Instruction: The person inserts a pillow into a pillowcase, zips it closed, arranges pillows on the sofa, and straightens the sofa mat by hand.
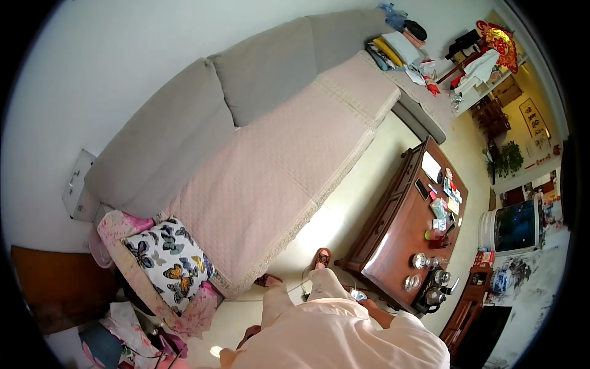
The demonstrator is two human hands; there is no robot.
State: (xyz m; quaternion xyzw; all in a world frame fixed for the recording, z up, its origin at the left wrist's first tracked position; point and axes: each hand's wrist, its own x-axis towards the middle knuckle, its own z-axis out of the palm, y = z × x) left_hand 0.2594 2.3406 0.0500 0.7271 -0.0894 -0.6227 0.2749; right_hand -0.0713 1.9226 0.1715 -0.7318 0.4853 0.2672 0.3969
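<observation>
My left hand (250,333) hangs low beside my light trousers, at the bottom of the head view. It is small and shadowed, so its fingers cannot be made out. On the other side, my right hand (369,305) is near the end of the wooden coffee table (384,258), partly covered by my pale shirt (326,335). A small white and blue object (357,295) shows right by its fingers; whether the hand grips it is unclear. My sandalled feet stand on the tiles between the sofa and the table.
A grey sofa (264,67) with a pink quilted cover (276,172) runs along the wall. A butterfly cushion (171,261) sits at its near end. Folded clothes (393,49) lie at the far end. The table carries a phone (421,189), cups and a kettle (434,297). Bags (132,332) crowd the lower left.
</observation>
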